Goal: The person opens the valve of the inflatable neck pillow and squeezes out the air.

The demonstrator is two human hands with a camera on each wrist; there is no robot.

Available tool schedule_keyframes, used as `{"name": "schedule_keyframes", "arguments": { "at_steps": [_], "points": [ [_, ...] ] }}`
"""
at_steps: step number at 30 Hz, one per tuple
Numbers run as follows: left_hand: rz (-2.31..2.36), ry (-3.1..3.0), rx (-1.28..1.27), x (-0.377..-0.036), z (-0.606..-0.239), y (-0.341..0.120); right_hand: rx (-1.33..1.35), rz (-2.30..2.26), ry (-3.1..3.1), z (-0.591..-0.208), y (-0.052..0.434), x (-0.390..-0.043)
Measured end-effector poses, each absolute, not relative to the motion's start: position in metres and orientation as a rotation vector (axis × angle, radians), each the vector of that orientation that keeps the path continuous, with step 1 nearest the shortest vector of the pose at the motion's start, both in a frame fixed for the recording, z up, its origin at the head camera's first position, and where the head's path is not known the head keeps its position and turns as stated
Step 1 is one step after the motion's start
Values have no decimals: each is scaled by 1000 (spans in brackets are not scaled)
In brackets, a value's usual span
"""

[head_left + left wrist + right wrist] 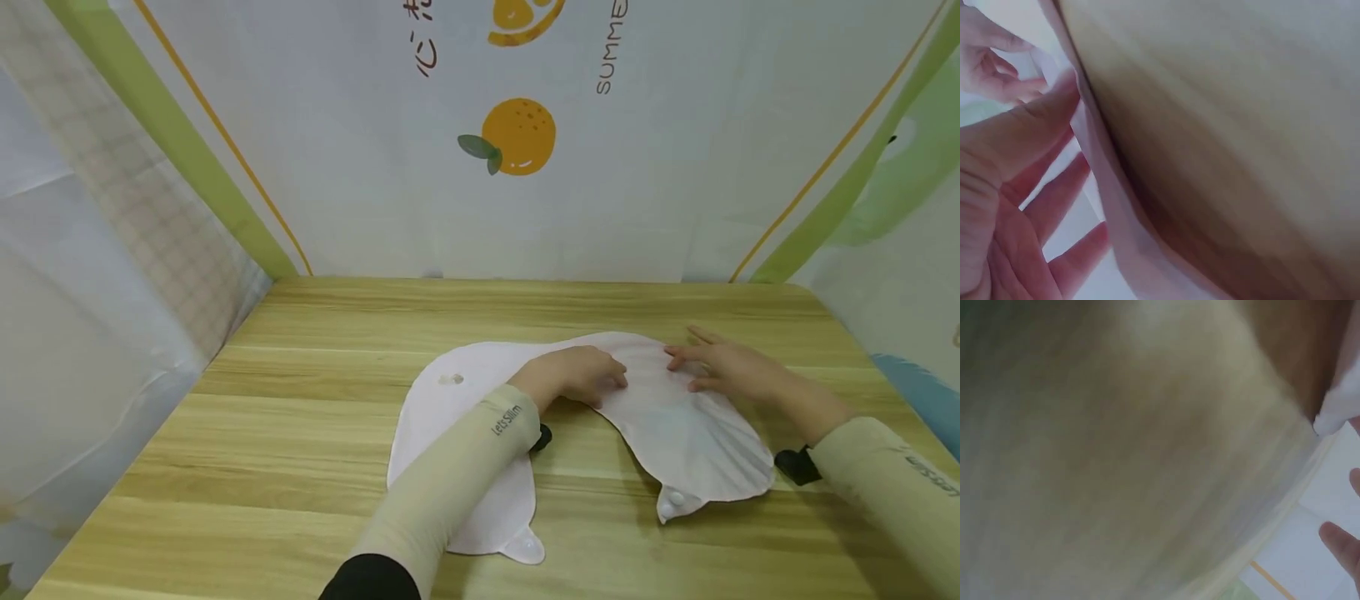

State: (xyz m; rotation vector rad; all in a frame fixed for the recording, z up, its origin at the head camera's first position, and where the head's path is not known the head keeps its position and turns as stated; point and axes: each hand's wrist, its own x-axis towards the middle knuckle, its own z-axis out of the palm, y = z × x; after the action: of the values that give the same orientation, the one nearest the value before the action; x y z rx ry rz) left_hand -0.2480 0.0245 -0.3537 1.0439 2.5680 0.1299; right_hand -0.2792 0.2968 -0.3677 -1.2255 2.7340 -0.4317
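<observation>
A pale pink, U-shaped cloth bib (652, 433) with snap tabs at both ends lies across the tabletop. Its left lobe is flat and carries a small print; the right lobe is creased and partly raised. My left hand (581, 372) holds the inner edge near the middle. In the left wrist view, the left thumb (1035, 122) lies at that edge with the fingers spread against the other face. Along the outer edge of the right lobe, my right hand (731, 367) pinches the cloth, some fingers extended. Only a few right fingertips (1340, 540) show in the right wrist view.
The wood-grain table (262, 467) spreads on all sides of the cloth. Behind it hangs a white curtain (360, 192) printed with oranges, and more sheeting hangs at the left and right. Black wrist straps (797, 467) sit over the pale sleeves.
</observation>
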Motion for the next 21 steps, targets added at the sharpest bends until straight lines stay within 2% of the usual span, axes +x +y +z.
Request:
{"name": "schedule_keyframes", "arguments": {
  "at_steps": [4, 11, 21],
  "points": [
    [125, 2591, 986, -247, -353, 18, -1280, -429, 2792, -370, 301, -280],
    [213, 2612, 913, -248, -353, 12, -1209, -163, 2848, -365, 294, -286],
    [79, 2603, 1117, -255, -357, 25, -1355, -536, 2591, -357, 260, -281]
  ]
}}
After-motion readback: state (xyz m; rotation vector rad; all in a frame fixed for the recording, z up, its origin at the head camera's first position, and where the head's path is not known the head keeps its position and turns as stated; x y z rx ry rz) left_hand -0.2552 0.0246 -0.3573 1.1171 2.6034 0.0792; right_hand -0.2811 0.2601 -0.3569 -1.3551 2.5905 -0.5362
